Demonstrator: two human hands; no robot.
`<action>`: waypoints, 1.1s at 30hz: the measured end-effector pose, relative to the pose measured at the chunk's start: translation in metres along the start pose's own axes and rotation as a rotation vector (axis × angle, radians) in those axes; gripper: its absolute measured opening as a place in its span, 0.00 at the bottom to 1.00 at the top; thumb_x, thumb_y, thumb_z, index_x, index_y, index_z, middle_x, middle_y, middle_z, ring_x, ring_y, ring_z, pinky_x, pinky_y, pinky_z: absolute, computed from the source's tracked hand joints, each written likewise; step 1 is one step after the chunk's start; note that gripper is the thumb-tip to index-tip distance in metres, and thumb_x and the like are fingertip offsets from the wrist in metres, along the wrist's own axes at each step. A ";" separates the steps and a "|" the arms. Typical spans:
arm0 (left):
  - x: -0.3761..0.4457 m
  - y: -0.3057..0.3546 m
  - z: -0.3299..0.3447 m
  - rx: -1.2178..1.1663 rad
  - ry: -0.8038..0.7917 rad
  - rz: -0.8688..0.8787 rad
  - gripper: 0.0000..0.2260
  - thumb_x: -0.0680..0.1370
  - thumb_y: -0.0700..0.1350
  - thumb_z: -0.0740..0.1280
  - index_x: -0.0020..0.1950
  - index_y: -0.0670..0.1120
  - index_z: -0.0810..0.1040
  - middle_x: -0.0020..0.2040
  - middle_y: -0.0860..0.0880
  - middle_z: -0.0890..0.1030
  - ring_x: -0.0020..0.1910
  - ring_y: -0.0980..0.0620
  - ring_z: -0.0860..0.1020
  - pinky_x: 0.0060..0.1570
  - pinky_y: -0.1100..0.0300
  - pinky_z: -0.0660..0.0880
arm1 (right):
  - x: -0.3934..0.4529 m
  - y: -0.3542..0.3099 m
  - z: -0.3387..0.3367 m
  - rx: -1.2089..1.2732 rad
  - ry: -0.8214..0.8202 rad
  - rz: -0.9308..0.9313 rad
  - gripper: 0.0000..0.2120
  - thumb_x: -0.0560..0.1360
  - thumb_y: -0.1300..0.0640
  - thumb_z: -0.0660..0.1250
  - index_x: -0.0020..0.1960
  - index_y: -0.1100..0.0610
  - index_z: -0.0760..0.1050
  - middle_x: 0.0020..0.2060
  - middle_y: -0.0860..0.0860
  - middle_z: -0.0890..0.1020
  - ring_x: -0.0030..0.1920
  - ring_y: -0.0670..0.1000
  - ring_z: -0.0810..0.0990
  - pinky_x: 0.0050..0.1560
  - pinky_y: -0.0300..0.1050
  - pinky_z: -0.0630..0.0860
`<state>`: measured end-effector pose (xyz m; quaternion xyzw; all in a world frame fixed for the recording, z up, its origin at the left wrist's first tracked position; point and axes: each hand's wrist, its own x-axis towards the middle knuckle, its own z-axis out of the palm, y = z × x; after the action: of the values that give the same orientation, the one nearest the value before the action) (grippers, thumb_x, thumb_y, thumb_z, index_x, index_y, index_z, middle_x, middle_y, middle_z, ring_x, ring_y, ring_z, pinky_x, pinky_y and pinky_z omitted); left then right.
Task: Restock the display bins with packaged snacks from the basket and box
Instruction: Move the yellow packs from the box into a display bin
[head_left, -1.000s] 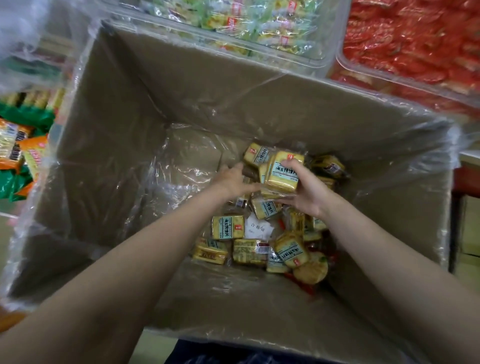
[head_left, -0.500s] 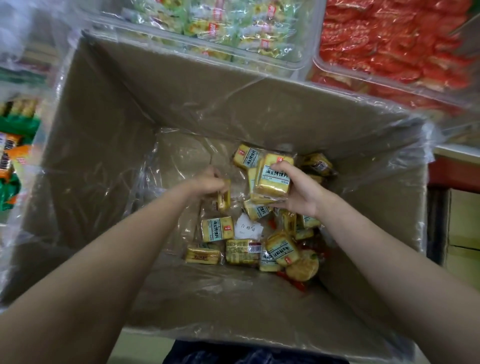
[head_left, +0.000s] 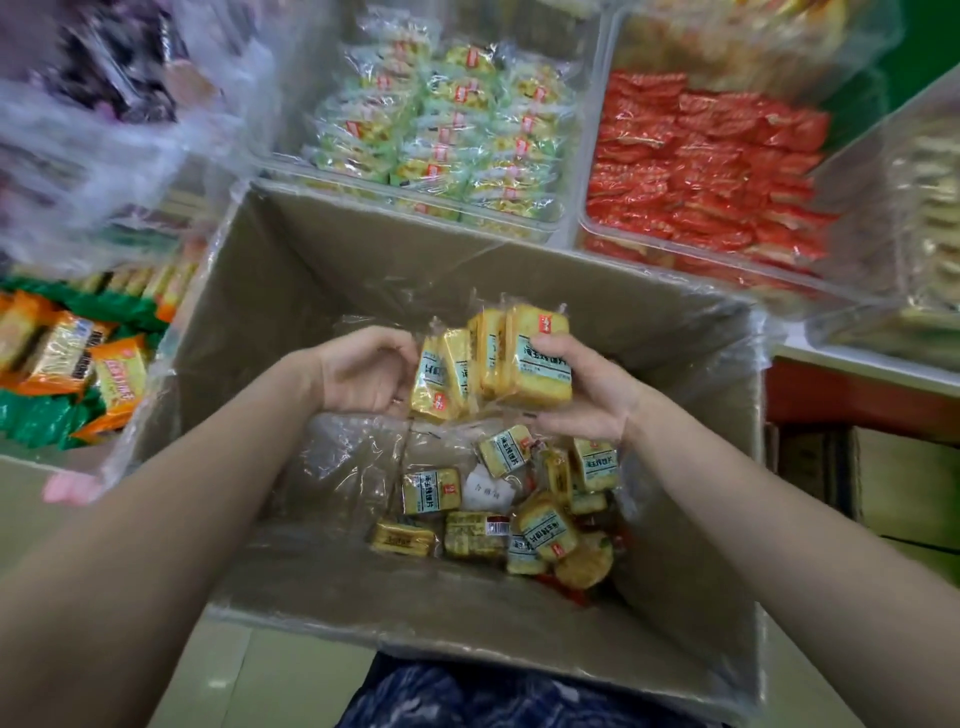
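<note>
A cardboard box (head_left: 291, 291) lined with clear plastic stands open below me. Several yellow snack packets (head_left: 543, 530) lie at its bottom right. Above them I hold a bunch of the same yellow packets (head_left: 493, 358) between both hands. My right hand (head_left: 587, 395) grips the larger stack from the right, thumb on the front packet. My left hand (head_left: 363, 374) curls round the left packets of the bunch. A clear display bin of green-yellow packets (head_left: 447, 130) and a bin of red packets (head_left: 701, 171) stand behind the box.
Orange and green packets (head_left: 67, 374) fill a bin at the left. A crumpled clear plastic bag (head_left: 104, 114) hangs at the upper left. Another clear bin (head_left: 914, 208) stands at the far right, with cardboard cartons (head_left: 893, 478) below a red shelf edge.
Both hands have risen from the box bottom toward its rim with the packets. My left hand picked up packets and joined them to the right hand's stack. The view tilted up.
</note>
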<state>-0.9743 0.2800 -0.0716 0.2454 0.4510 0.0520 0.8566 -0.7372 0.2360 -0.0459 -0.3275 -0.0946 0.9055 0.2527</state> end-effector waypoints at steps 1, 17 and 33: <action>-0.003 0.004 0.004 0.035 -0.019 0.005 0.17 0.65 0.46 0.69 0.51 0.43 0.74 0.45 0.43 0.79 0.40 0.47 0.76 0.42 0.55 0.75 | -0.005 -0.005 0.002 -0.004 -0.003 -0.007 0.38 0.51 0.57 0.84 0.59 0.60 0.74 0.52 0.60 0.82 0.50 0.56 0.83 0.50 0.49 0.80; -0.002 0.097 0.238 0.445 0.245 0.054 0.17 0.71 0.54 0.66 0.32 0.41 0.80 0.27 0.46 0.80 0.23 0.53 0.78 0.23 0.63 0.76 | -0.197 -0.115 0.033 -1.517 -0.016 -0.194 0.25 0.73 0.64 0.69 0.67 0.64 0.65 0.49 0.50 0.76 0.48 0.46 0.77 0.49 0.35 0.76; 0.205 0.175 0.439 0.377 0.040 0.235 0.25 0.73 0.68 0.56 0.50 0.49 0.79 0.49 0.49 0.78 0.43 0.52 0.73 0.45 0.57 0.68 | -0.359 -0.224 -0.156 -1.985 0.587 -0.375 0.43 0.64 0.38 0.74 0.69 0.55 0.58 0.61 0.53 0.65 0.62 0.54 0.64 0.64 0.51 0.65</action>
<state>-0.4802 0.3331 0.0644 0.4509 0.4377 0.0713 0.7746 -0.3126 0.2421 0.1060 -0.5742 -0.7783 0.2531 0.0200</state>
